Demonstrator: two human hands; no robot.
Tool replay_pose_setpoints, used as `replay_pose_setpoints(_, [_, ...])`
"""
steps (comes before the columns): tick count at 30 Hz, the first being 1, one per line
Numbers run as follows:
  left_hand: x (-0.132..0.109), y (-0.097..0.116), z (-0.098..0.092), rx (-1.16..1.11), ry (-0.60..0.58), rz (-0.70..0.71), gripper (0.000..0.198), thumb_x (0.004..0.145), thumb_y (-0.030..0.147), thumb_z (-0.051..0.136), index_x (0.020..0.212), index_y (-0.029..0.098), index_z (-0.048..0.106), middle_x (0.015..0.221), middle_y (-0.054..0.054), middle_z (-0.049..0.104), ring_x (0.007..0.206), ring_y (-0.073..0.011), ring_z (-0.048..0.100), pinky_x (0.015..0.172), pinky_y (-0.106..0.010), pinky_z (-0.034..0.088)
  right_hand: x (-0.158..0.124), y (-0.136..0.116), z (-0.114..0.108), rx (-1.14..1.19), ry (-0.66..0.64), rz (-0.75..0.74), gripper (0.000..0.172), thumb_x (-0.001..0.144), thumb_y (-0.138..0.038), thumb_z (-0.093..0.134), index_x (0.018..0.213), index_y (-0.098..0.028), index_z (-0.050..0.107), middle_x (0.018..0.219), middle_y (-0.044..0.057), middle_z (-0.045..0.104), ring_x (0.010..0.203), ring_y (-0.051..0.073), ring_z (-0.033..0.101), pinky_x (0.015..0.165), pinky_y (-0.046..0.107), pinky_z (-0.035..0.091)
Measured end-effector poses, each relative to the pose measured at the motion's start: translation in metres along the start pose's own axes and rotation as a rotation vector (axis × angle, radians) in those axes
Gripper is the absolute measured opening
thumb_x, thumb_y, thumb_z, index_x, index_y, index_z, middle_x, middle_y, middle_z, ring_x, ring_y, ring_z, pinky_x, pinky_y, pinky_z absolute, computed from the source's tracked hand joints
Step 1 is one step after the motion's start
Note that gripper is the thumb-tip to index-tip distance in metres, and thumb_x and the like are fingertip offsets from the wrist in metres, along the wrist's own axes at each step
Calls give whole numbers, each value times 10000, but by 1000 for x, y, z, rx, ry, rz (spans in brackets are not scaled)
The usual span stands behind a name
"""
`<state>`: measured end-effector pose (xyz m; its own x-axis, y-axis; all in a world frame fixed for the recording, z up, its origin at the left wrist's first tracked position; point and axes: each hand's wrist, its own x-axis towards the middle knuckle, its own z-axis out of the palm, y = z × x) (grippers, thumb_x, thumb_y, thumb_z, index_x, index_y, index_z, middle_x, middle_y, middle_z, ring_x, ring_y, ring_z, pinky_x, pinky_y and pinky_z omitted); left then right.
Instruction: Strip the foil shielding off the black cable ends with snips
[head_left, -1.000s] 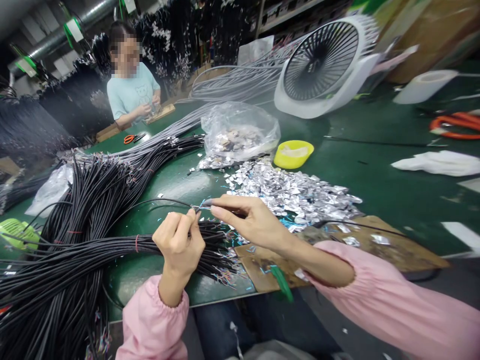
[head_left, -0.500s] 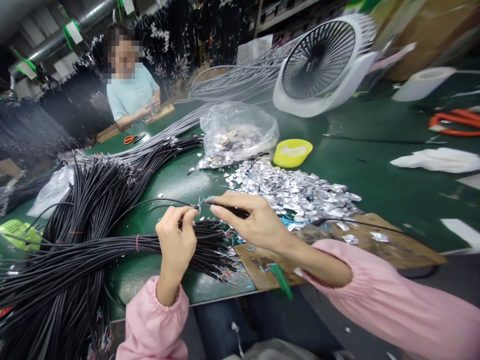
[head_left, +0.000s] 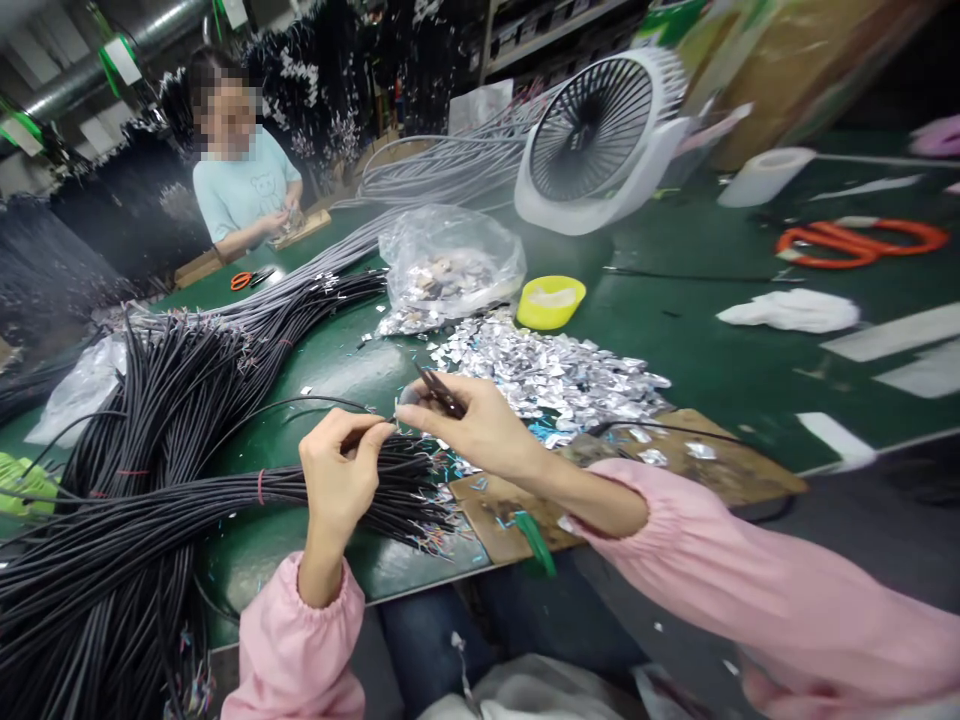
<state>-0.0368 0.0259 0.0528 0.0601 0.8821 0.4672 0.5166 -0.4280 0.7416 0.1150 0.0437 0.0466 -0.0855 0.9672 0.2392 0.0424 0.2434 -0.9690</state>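
Observation:
My left hand [head_left: 339, 470] is closed in a pinch on the end of a black cable [head_left: 300, 402], which runs in from the left. Facing it, my right hand [head_left: 480, 425] is closed around a dark two-pronged tool [head_left: 444, 390] that looks like tweezers; its points stick up past the fingers. The right thumb and fingertips meet close to the cable end, where the thin wires are mostly hidden. Below both hands lies a bundle of black cables [head_left: 187, 500], tied with a red band, its stripped coloured ends fanned out.
Foil scraps [head_left: 547, 375] are heaped behind my right hand, near a clear plastic bag [head_left: 450, 260] and a yellow dish [head_left: 551, 303]. A wooden board [head_left: 720, 470] lies at the table's front edge. Farther back are a white fan [head_left: 600, 140], orange-handled scissors [head_left: 855, 243] and a seated person [head_left: 247, 190].
The view has shifted right. In my right hand the tool has turned so its points now show above the fingers. The right fingertips have closed together by the cable end; my left hand keeps its pinch.

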Motion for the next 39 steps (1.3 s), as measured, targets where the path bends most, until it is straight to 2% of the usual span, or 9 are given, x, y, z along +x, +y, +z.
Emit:
replay_pose_setpoints(8, [1,-2,8,75,74,111,110,779,186,600,674,166,628,645,5,586,583,-99,499,531,-199,365,1,5,7,303,-164,250,438,623,-576,642,705,-185,463,520,-94,281,431,60,202,404,226,184])
replay_pose_setpoints(10, [3,-3,8,60,31,44,179,805,226,556,652,165,623,623,3,581,573,-103,496,539,-209,361,0,6,10,250,-129,121,330,694,-489,588,723,-192,448,544,-77,306,446,76,249,421,233,230])
replay_pose_setpoints(13, [4,-5,5,12,-113,-96,322,840,314,478,584,157,594,516,17,505,485,-93,422,499,-222,308,-2,6,11,-139,-12,-284,59,744,-209,463,690,-191,446,612,-16,401,539,118,367,500,254,293])
replay_pose_setpoints(16, [5,-5,1,-68,-254,-222,434,844,420,432,513,153,519,428,42,351,413,-74,283,446,-230,211,-2,7,9,-563,77,-591,175,662,-46,388,718,-176,491,685,32,470,561,138,391,501,264,263])
replay_pose_setpoints(18, [6,-6,-1,-106,-278,-256,459,828,470,434,499,156,495,424,48,302,411,-70,245,438,-232,182,-3,8,7,-707,112,-661,242,627,-20,380,759,-166,520,706,43,493,551,143,398,487,263,252])
replay_pose_setpoints(25, [8,-5,-2,-125,-150,-320,397,742,451,536,488,145,527,428,40,401,411,-64,284,429,-219,200,-6,10,8,-816,-10,-661,278,598,-1,362,753,-169,520,691,33,503,559,141,444,487,249,269])
replay_pose_setpoints(29, [7,-2,0,-130,-154,-297,322,724,412,561,572,135,622,462,32,471,411,-63,303,419,-213,209,-1,10,7,-908,124,-521,284,589,-23,394,789,-172,529,732,49,535,542,145,436,480,272,235])
replay_pose_setpoints(34, [6,-1,-1,-169,-135,-303,344,740,424,548,577,133,630,441,32,463,388,-55,280,405,-213,192,8,11,-5,-545,389,-373,85,801,-162,417,744,-199,468,688,30,501,599,154,451,542,266,327])
replay_pose_setpoints(39, [4,-2,2,-159,-52,-241,238,730,343,587,625,141,657,549,-3,596,488,-96,483,486,-204,362,8,8,-6,-298,37,-279,325,814,-480,523,682,-185,488,641,-8,462,539,110,380,515,252,318])
